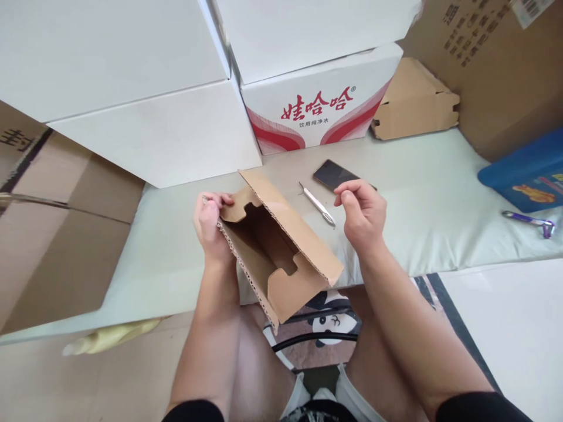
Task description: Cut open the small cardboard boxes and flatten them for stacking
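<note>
A small brown cardboard box (303, 234) is held tilted over the front edge of the cloth-covered surface, its open end facing me. Two notched inner flaps stand at the opening, and the long flaps are spread apart. My left hand (211, 225) is closed on the box's left end, fingers over the flap there. My right hand (363, 214) hovers clear of the box on the right, its fingers curled in against the thumb with nothing visible in them. Close by it lie a dark phone (332, 174) and a slim white pen-like tool (320, 206) with a thin bent metal tip.
White cartons, one with red print (321, 111), are stacked at the back. Behind on the right sits another brown box (416, 102). A blue container (528, 176) and a purple-and-white pen-like item (528, 220) are at right. Large cartons (65, 246) stand at left.
</note>
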The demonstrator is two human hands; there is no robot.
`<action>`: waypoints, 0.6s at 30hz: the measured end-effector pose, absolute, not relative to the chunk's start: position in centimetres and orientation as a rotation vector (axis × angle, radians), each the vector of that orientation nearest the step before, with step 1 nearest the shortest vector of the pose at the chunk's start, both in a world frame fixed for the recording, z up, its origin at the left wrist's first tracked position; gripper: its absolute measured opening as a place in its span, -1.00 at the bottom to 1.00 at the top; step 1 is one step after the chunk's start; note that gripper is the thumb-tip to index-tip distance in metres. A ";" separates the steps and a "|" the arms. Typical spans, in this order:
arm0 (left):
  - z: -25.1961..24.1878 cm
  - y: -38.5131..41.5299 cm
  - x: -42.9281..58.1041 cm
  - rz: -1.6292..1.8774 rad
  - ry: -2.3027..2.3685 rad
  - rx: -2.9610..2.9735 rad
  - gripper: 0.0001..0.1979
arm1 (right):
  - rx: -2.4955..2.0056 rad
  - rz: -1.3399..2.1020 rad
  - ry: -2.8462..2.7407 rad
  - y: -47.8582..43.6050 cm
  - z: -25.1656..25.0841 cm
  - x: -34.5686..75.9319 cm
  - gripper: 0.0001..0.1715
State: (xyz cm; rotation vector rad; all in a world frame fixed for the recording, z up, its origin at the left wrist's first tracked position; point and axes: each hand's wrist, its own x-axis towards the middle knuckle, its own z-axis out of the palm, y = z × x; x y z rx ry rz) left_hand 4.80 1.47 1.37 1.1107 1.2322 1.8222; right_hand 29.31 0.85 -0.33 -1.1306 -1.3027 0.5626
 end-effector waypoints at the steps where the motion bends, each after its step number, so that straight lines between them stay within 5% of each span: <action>1: 1.3 1.5 4.7 1.826 1.250 1.112 -0.56 | -1.137 0.574 -1.311 0.8 -0.4 29.3 -0.78; 18: 1.0 1.1 3.6 2.281 1.377 1.025 -0.63 | -1.119 0.695 -1.347 0.6 -1.6 28.1 -0.68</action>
